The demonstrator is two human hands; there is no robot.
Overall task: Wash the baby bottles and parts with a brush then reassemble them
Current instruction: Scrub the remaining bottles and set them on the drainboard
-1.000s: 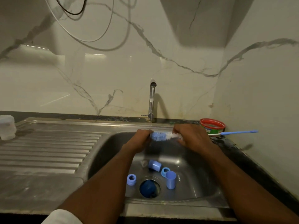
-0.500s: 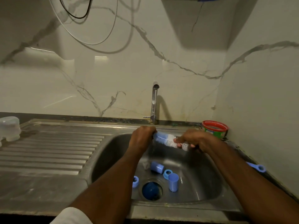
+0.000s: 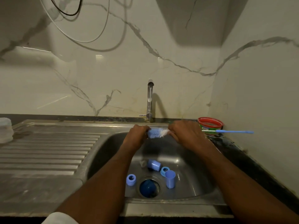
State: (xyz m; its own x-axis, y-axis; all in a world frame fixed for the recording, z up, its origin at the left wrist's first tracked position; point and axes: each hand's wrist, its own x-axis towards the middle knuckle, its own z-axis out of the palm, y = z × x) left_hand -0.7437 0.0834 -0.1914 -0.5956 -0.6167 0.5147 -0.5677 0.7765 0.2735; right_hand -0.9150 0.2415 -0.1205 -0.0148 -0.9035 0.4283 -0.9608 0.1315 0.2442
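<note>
Both hands: we curl our left hand (image 3: 137, 135) and right hand (image 3: 186, 135) round the blue-and-white bristled bottle brush (image 3: 157, 133).
Sink: blue plastic caps (image 3: 153, 165) lie below in the steel basin (image 3: 194, 175).

Whatever the left hand (image 3: 137, 135) grips, the brush (image 3: 157, 133) tip inside it, both hidden

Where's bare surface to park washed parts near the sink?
The ribbed drainboard is bare between the white container at its far-left edge and the basin rim. The basin floor is crowded: blue caps and rings ring the drain. A red-rimmed tub occupies the right counter.
</note>
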